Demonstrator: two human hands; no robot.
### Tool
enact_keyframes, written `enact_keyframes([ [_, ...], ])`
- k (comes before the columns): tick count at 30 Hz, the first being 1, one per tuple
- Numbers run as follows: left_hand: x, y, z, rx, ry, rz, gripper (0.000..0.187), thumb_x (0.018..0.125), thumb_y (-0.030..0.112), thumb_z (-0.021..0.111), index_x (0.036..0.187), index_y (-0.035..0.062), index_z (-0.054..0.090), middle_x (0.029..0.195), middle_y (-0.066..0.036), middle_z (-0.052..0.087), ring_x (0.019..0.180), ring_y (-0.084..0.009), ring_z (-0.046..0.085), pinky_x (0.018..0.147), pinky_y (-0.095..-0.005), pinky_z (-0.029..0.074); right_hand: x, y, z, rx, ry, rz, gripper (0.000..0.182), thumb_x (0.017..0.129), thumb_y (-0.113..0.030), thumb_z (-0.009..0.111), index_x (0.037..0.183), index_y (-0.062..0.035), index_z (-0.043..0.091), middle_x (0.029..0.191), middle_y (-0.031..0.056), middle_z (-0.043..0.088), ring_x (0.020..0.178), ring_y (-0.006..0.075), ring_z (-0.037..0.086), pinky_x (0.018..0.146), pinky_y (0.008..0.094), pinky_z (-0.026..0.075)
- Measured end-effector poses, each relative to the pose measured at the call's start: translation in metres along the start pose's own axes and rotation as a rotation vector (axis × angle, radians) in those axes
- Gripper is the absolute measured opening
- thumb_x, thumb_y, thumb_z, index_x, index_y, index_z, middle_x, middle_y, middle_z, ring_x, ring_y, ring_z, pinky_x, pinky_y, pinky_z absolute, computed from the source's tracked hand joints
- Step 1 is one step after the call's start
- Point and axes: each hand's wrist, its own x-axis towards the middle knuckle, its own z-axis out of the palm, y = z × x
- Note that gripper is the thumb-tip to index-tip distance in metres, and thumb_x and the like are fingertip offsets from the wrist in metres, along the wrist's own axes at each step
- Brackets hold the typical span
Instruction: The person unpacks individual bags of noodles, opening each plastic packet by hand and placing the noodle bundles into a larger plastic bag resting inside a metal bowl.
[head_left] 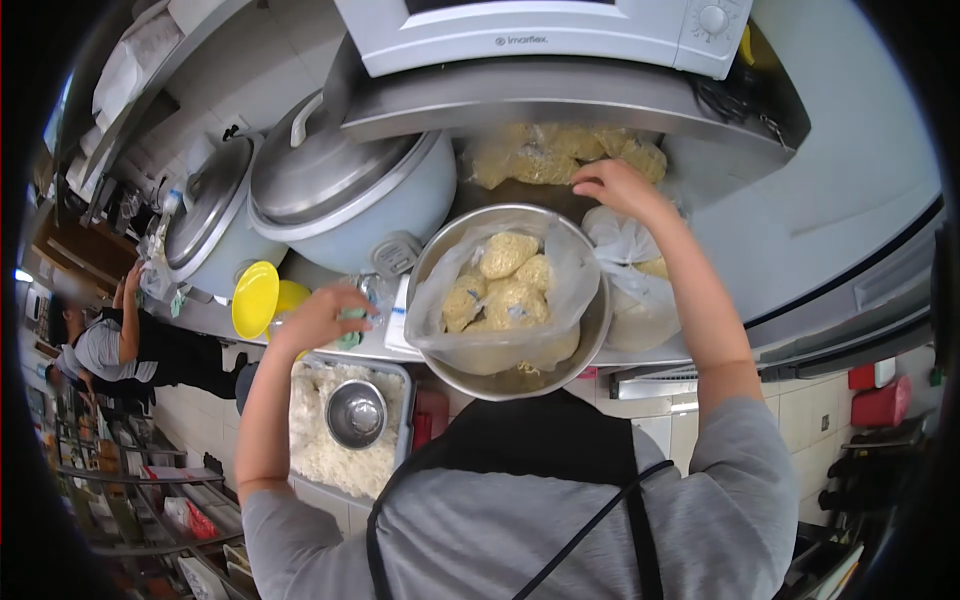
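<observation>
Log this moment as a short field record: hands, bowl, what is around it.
left hand: open, at the counter edge beside a yellow lid
right hand: reaching to the bagged noodles under the shelf
steel bowl: lined with a clear bag holding noodle portions
rice tray: below the counter, small metal bowl in it
rice cookers: lids on
co-worker: far left

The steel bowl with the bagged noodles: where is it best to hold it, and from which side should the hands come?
Grip the steel bowl by its rolled rim, one hand on each side, coming from the front edge. The plastic bag drapes over the upper rim, and the rice cooker and more noodle bags crowd the back. The lower rim looks bare and overhangs the counter.
</observation>
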Motion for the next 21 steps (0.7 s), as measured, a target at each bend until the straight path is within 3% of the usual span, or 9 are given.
enact_keyframes([
  [2, -0.008, -0.012, 0.003, 0.027, -0.093, -0.107, 0.02, 0.073, 0.018, 0.068, 0.09, 0.0076, 0.066, 0.091, -0.008, 0.061, 0.087, -0.0234, 0.057, 0.075, -0.0333, 0.045, 0.033, 0.066, 0.035, -0.227, 0.177, 0.115, 0.032, 0.077, -0.019, 0.059, 0.107, -0.0095, 0.059, 0.102, 0.0113, 0.061, 0.097, 0.0296, 0.056, 0.084, 0.037, 0.044],
  [6, -0.023, -0.026, -0.003, 0.045, -0.115, -0.169, 0.023, 0.071, 0.02, 0.069, 0.09, 0.0072, 0.066, 0.088, -0.013, 0.062, 0.083, -0.0273, 0.059, 0.074, -0.035, 0.045, 0.072, 0.204, 0.083, -0.475, 0.466, 0.206, 0.034, 0.08, -0.016, 0.052, 0.112, -0.0063, 0.053, 0.105, 0.0145, 0.058, 0.097, 0.0326, 0.055, 0.087, 0.0402, 0.043],
  [10, -0.02, -0.02, -0.009, 0.066, 0.006, -0.271, 0.02, 0.073, 0.021, 0.067, 0.089, 0.0086, 0.067, 0.09, -0.01, 0.063, 0.079, -0.0247, 0.06, 0.069, -0.0332, 0.047, 0.079, 0.223, 0.053, -0.348, 0.536, 0.341, 0.032, 0.081, -0.016, 0.049, 0.111, -0.0042, 0.051, 0.105, 0.0183, 0.057, 0.094, 0.0328, 0.057, 0.084, 0.0402, 0.045],
  [13, 0.008, 0.0, -0.002, -0.064, 0.231, -0.215, 0.022, 0.075, 0.021, 0.066, 0.09, 0.0061, 0.066, 0.091, -0.009, 0.063, 0.08, -0.0231, 0.06, 0.068, -0.0321, 0.047, 0.07, 0.208, 0.036, -0.322, 0.744, 0.159, 0.032, 0.082, -0.019, 0.051, 0.11, -0.003, 0.05, 0.102, 0.0162, 0.058, 0.086, 0.0289, 0.059, 0.075, 0.0381, 0.047],
  [15, 0.041, 0.014, 0.01, -0.107, 0.35, -0.04, 0.024, 0.076, 0.022, 0.065, 0.091, 0.0043, 0.065, 0.092, -0.01, 0.063, 0.082, -0.0229, 0.059, 0.068, -0.0311, 0.047, 0.051, 0.128, 0.02, 1.107, 0.931, 0.188, 0.027, 0.085, -0.018, 0.051, 0.106, -0.0018, 0.051, 0.097, 0.011, 0.059, 0.08, 0.0236, 0.059, 0.07, 0.0355, 0.047],
  [17, 0.082, 0.041, 0.018, -0.151, 0.415, 0.096, 0.025, 0.077, 0.024, 0.064, 0.092, 0.004, 0.064, 0.096, -0.01, 0.062, 0.087, -0.0239, 0.058, 0.071, -0.0296, 0.047, 0.051, 0.084, 0.017, 1.627, 0.764, 0.046, 0.021, 0.088, -0.016, 0.049, 0.103, -0.0021, 0.051, 0.095, 0.008, 0.058, 0.077, 0.0209, 0.057, 0.069, 0.034, 0.048],
  [19, 0.119, 0.061, 0.02, -0.165, 0.513, 0.245, 0.034, 0.075, 0.026, 0.067, 0.1, 0.0038, 0.061, 0.103, -0.009, 0.059, 0.082, -0.0222, 0.058, 0.068, -0.0294, 0.047, 0.046, 0.027, 0.018, 1.713, 0.556, 0.226, 0.022, 0.093, -0.016, 0.039, 0.103, -0.0006, 0.05, 0.102, 0.0159, 0.057, 0.091, 0.0212, 0.055, 0.079, 0.032, 0.046],
  [20, 0.133, 0.08, 0.018, -0.237, 0.617, 0.267, 0.035, 0.074, 0.024, 0.068, 0.102, 0.0046, 0.06, 0.105, -0.008, 0.058, 0.078, -0.0205, 0.058, 0.066, -0.029, 0.046, 0.051, 0.021, 0.029, 1.709, 0.342, 0.041, 0.018, 0.092, -0.013, 0.04, 0.098, 0.001, 0.05, 0.096, 0.019, 0.058, 0.088, 0.0225, 0.057, 0.075, 0.03, 0.047],
  [21, 0.14, 0.095, 0.014, -0.311, 0.719, 0.288, 0.038, 0.073, 0.023, 0.069, 0.104, 0.0054, 0.059, 0.107, -0.007, 0.057, 0.075, -0.0189, 0.058, 0.064, -0.0287, 0.046, 0.052, -0.007, 0.033, 1.708, 0.312, 0.08, 0.018, 0.092, -0.013, 0.039, 0.094, 0.0003, 0.05, 0.09, 0.0189, 0.06, 0.083, 0.0219, 0.057, 0.073, 0.0289, 0.047],
])
